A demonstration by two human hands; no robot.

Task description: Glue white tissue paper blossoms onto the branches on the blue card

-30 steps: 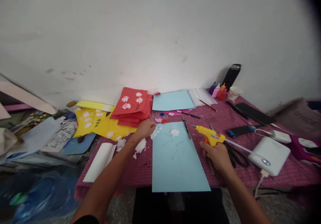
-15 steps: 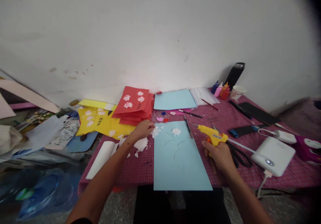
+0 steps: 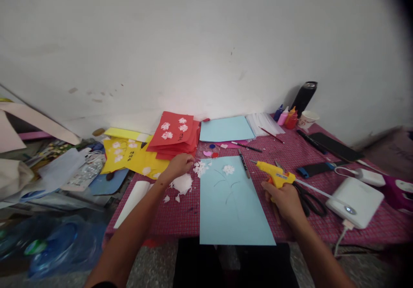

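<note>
My right hand (image 3: 284,198) is wrapped round the handle of a yellow hot glue gun (image 3: 274,172), its nozzle pointing left past the right edge of a light blue sheet (image 3: 234,215). Drawn stems and one white paper flower (image 3: 229,169) are on that sheet. At its upper left edge lies a cluster of white paper petals (image 3: 200,169). Just left of this cluster is my left hand (image 3: 179,167), fingers bent and drawn together; whatever they hold is too small to make out. Below it, white scraps (image 3: 182,184) lie on the checked cloth.
Red cards (image 3: 174,133) with white flowers and yellow cards (image 3: 145,161) lie back left. A black pen (image 3: 244,163) rests by the sheet's right edge. Scissors (image 3: 311,200), a white power box (image 3: 355,200), paint bottles (image 3: 285,117) and a paper cup (image 3: 308,119) stand to the right.
My left hand has shifted slightly left, away from the petal cluster at the sheet's edge. My right hand keeps the glue gun in nearly the same place. The whole view has moved a little.
</note>
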